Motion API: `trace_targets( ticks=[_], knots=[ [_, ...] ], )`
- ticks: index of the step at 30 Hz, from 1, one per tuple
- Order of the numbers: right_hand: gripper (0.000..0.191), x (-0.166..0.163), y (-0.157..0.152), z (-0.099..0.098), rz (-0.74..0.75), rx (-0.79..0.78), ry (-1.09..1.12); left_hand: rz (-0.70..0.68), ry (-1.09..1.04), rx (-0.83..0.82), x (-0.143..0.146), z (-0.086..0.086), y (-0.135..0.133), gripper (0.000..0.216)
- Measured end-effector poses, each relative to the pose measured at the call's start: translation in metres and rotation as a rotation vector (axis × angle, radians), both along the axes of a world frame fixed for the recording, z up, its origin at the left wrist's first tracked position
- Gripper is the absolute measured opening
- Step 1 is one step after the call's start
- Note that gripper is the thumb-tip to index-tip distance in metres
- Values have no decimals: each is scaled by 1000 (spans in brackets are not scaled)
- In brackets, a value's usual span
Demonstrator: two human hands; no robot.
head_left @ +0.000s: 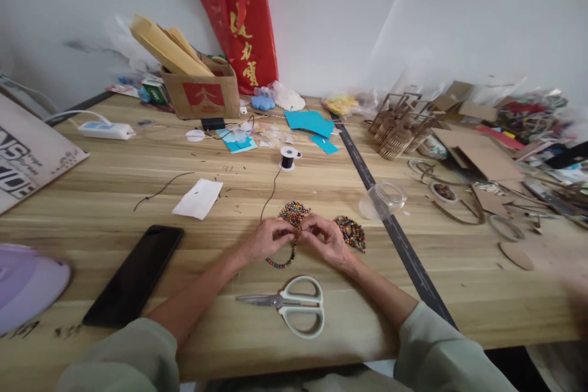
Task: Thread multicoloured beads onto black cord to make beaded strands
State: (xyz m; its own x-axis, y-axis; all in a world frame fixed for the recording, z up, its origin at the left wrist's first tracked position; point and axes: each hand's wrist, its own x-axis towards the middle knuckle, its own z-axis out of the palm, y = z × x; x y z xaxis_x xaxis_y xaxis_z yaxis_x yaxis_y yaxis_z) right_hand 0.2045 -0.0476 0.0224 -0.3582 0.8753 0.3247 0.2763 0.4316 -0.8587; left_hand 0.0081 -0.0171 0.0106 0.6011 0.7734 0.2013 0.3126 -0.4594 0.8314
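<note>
My left hand (272, 239) and my right hand (327, 241) meet fingertip to fingertip over the table, both pinched at the end of a string of small multicoloured beads (281, 266). A loop of that string hangs below my left fingers. The exact spot between the fingertips is too small to make out. Behind the hands lies a heap of the same beads (294, 212), and a second beaded coil (353, 233) rests beside my right hand. Black cord runs from a white spool (287, 159) down to my left hand. Scissors with pale green handles (301, 306) lie in front.
A black phone (135, 275) and a white paper piece (198, 198) lie at left. A clear plastic cup (383, 199) lies right of the beads. Small woven baskets (399, 125), cardboard (482, 150) and craft scraps crowd the right; a carton (204, 92) and red bag (245, 37) stand behind.
</note>
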Motion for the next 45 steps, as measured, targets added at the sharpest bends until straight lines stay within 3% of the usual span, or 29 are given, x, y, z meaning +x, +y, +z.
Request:
trace_targets(
  ticks=[10,17,24,31,38,45],
  knots=[
    [25,-2,-1,-3,-9,-113,85,-95,13,-130,-1,6,-5,15],
    [29,-5,0,-13,39,-196,134,173,-139,-122,-17,15,14,23],
    [28,-7,0,-24,94,-194,41,336,288,12,-46,24,34,18],
    [21,-7,3,-24,76,-125,-3,449,580,95,-39,15,28,21],
    [16,-7,6,-25,95,-124,-1,360,691,79,-33,19,21,7],
    [15,-7,7,-25,89,-116,8,301,719,92,-35,29,15,14]
  ],
)
